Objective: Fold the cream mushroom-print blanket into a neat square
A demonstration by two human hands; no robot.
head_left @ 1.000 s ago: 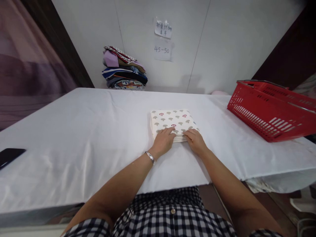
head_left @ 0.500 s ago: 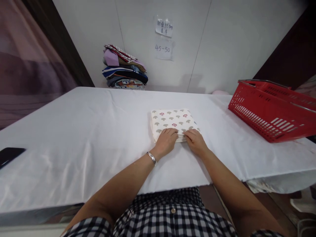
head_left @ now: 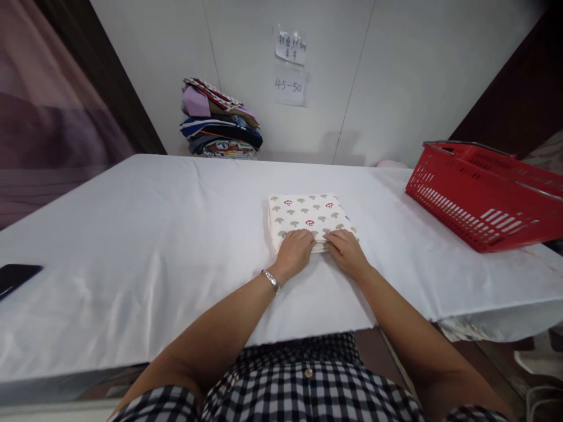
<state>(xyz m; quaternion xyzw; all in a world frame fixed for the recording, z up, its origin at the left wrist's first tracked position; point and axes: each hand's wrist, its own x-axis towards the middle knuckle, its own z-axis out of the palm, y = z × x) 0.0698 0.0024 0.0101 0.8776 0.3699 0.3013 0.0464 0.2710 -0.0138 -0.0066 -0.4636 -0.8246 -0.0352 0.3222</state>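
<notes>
Pressing hands: left hand (head_left: 294, 251) and right hand (head_left: 347, 252) lie flat, fingers spread, gripping nothing.
Cloth: folded cream mushroom-print cloth (head_left: 305, 214) mid white-covered counter (head_left: 132, 246), just beyond both hands.
Nearer: equal; near edge crosswise.

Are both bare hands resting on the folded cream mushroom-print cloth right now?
Touching. The head view shows the left hand and right hand with fingers laid on the near edge of the folded cream mushroom-print cloth.
</notes>
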